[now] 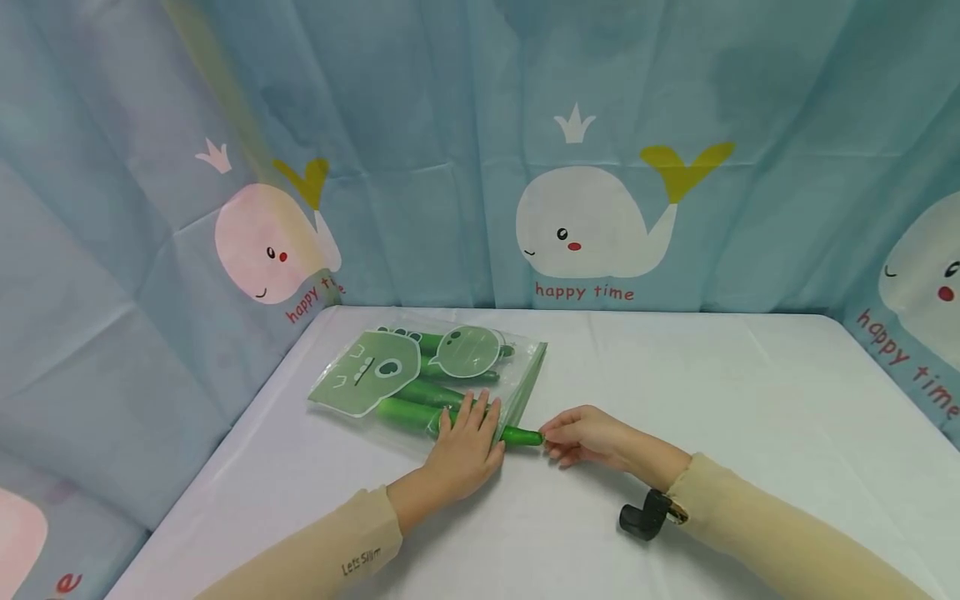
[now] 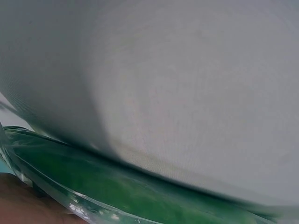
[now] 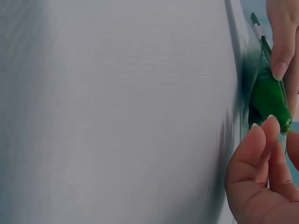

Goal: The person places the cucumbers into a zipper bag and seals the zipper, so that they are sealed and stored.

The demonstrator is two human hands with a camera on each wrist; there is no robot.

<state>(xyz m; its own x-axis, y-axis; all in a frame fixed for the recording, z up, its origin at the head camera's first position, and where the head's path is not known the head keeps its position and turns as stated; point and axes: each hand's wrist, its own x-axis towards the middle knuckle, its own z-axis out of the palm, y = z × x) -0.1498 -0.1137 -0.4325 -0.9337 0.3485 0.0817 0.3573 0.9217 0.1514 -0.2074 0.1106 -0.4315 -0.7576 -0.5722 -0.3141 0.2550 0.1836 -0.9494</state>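
A clear zip bag (image 1: 367,375) with green cartoon dinosaur prints lies on the table, holding several long green cucumbers. One cucumber (image 1: 522,436) pokes out of the bag's right-hand mouth. My left hand (image 1: 463,450) rests on the bag near that mouth, fingers spread over the plastic above this cucumber. From the right, my right hand (image 1: 588,437) pinches the cucumber's tip between thumb and fingertips; the right wrist view shows the tip (image 3: 285,125) between them. In the left wrist view, a cucumber (image 2: 117,186) under shiny plastic lies along the lower edge.
White cloth covers the table (image 1: 720,383). A blue curtain (image 1: 450,225) with whale prints hangs behind and at the sides. A black strap mount (image 1: 645,514) sits at the right sleeve cuff, close over the table.
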